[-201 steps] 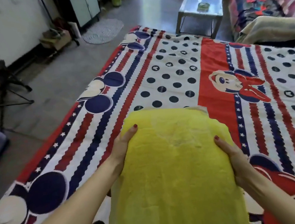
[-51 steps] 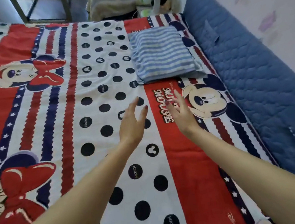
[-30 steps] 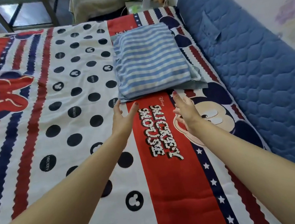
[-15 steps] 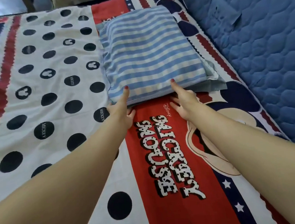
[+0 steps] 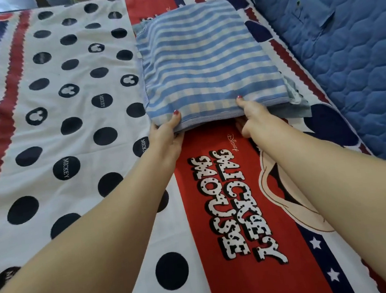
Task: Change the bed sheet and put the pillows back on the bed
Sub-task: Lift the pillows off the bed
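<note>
Both hands — left hand [image 5: 165,137], right hand [image 5: 252,114] — now grip the striped pillow's [image 5: 206,64] near edge, thumbs on top, beside the bed sheet's [image 5: 39,131] "MICKEY MOUSE" lettering.

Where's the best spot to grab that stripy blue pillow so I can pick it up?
Take the stripy blue pillow by its near long edge, coming from the near side, where both hands already are. That edge is lifted slightly off the bed sheet, so fingers slip under and thumbs go on top. The left hand and right hand sit apart, so the soft pillow probably won't sag.

"Disney MICKEY MOUSE" on the bed sheet [image 5: 251,273] red band; "MICKEY" on dots.
</note>
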